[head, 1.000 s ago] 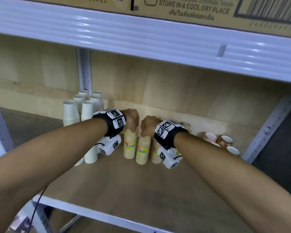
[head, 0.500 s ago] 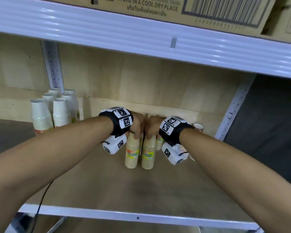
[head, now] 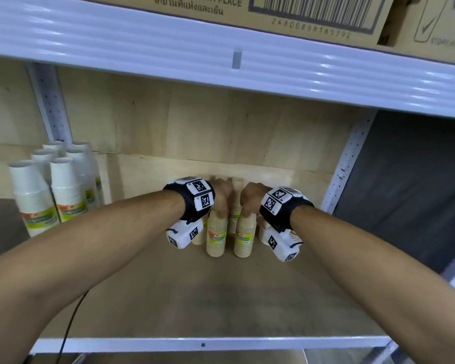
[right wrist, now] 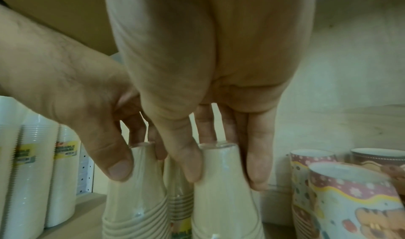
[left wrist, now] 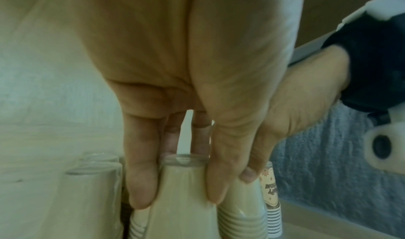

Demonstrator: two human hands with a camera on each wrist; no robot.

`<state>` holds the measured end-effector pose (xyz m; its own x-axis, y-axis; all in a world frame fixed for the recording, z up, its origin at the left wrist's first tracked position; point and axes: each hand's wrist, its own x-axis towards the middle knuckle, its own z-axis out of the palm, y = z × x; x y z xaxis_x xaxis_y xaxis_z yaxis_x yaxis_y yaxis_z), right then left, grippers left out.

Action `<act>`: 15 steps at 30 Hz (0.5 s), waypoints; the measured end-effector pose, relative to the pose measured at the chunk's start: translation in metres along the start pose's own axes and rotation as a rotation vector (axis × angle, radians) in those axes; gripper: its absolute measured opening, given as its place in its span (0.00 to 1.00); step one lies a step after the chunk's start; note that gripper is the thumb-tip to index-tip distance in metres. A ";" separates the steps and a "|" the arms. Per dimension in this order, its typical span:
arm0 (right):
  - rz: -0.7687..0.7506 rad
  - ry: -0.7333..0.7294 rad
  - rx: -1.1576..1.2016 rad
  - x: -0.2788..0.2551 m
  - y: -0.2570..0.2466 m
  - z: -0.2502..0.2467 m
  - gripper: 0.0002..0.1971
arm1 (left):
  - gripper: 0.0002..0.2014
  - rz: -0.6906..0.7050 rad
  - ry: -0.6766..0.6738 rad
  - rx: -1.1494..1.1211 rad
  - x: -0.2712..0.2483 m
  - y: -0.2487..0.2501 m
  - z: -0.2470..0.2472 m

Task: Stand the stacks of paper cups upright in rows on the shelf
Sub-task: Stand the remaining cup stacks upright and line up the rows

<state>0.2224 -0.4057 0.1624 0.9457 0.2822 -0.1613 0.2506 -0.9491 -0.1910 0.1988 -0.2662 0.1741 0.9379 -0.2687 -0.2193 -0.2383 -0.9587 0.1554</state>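
Beige cup stacks (head: 216,236) (tops hidden) stand upright, each pinched by both hands: left (head: 222,197), right (head: 250,199).

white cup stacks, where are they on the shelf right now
In the head view the white cup stacks stand upright at the shelf's far left beside the perforated upright, apart from the beige stacks both hands grip.

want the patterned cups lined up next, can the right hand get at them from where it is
Probably yes, once it lets go. The right hand grips a beige cup stack, and the patterned cup stacks stand just to its right on the shelf with nothing between them.
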 end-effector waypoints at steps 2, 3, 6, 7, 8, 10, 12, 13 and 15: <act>0.001 0.054 0.023 0.002 0.004 0.001 0.17 | 0.20 0.006 0.009 -0.012 0.005 -0.001 0.002; 0.001 0.065 0.024 0.003 0.004 0.002 0.17 | 0.19 0.009 0.011 -0.008 0.006 0.000 0.003; -0.016 0.040 0.037 0.008 0.006 0.000 0.18 | 0.19 0.012 0.017 -0.004 0.011 0.000 0.006; -0.019 0.038 0.040 0.009 0.005 -0.001 0.18 | 0.19 0.012 0.018 0.002 0.011 0.000 0.007; -0.023 0.042 0.044 0.009 0.004 -0.002 0.17 | 0.19 0.010 0.017 0.004 0.012 0.000 0.008; -0.020 0.054 0.046 0.013 0.003 -0.002 0.17 | 0.19 0.010 0.010 -0.005 0.014 -0.001 0.007; -0.034 0.066 0.058 0.016 0.001 -0.001 0.15 | 0.20 0.017 -0.004 -0.025 0.016 -0.002 0.007; -0.034 0.066 0.057 0.016 -0.002 -0.001 0.14 | 0.21 0.022 -0.012 -0.028 0.016 -0.002 0.006; -0.040 0.063 0.052 0.021 -0.002 0.001 0.11 | 0.21 0.024 -0.014 -0.019 0.018 -0.001 0.007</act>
<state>0.2419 -0.3976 0.1587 0.9467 0.3090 -0.0913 0.2792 -0.9281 -0.2463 0.2140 -0.2702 0.1637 0.9284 -0.2932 -0.2284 -0.2558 -0.9499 0.1794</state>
